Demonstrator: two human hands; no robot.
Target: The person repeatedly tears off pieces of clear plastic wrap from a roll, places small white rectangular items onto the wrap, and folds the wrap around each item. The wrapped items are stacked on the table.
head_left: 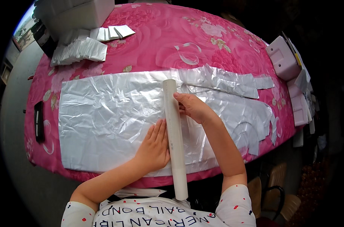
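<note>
A long off-white plastic pipe (173,136) lies lengthwise across a flattened stack of thin, silvery-white plastic bags (100,117). Its near end juts past the table edge toward my body. My right hand (192,107) grips the pipe near its far end, thumb on its side and fingers curled, the fingertips partly hidden. Pressed flat on the bags is my left hand (155,145), fingers stretched out along the pipe's left side and holding nothing. The bags look wrinkled, and their right ends are cut into curved strips like handles. One crumpled strip (224,81) lies along the far right.
A pink flowered cloth (153,34) covers the table. Several folded silvery packets (81,51) lie at the far left, beside a white foam box (77,17) and a dark jar (43,36). A black oblong object (39,121) rests left; pinkish foam boxes (283,58) stand right.
</note>
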